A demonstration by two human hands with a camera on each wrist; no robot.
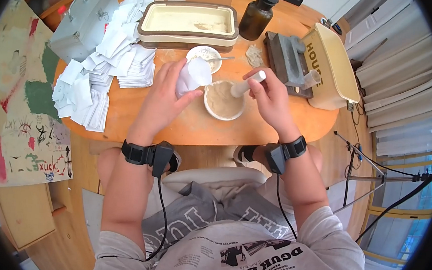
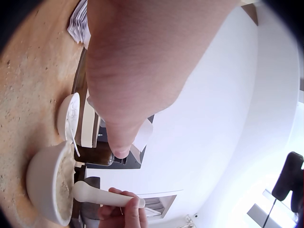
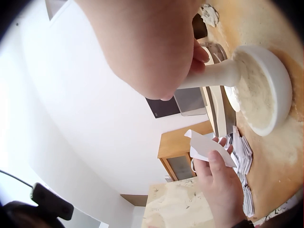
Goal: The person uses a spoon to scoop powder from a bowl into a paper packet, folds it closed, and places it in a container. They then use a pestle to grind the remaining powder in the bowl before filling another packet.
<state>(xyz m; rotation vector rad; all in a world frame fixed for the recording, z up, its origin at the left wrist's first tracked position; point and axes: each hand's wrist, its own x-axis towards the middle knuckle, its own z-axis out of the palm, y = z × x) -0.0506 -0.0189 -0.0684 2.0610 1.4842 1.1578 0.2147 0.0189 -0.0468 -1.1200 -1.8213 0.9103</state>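
The left hand (image 1: 164, 91) holds an opened white paper packet (image 1: 195, 76) between thumb and fingers, just left of a white mortar (image 1: 222, 116). Pale beige powder (image 1: 223, 98) lies in the mortar. In the right hand (image 1: 271, 100) is a white pestle (image 1: 241, 89), gripped near its top, its rounded end at the mortar's right side. From the right wrist view, the pestle (image 3: 223, 73) leans over the mortar's rim and the packet (image 3: 209, 148) shows as a folded sheet. Behind the mortar stands a small white bowl (image 1: 198, 50) with a spoon (image 1: 222, 59) in it.
Stacked white paper packets (image 1: 136, 68) lie at the left beside a metal box (image 1: 85, 20). A cream tray (image 1: 187, 42) and a brown bottle (image 1: 257, 17) stand at the back. To the right are a grey stone-like block (image 1: 288, 59), a clear cup (image 1: 311, 79) and a cream bin (image 1: 335, 68).
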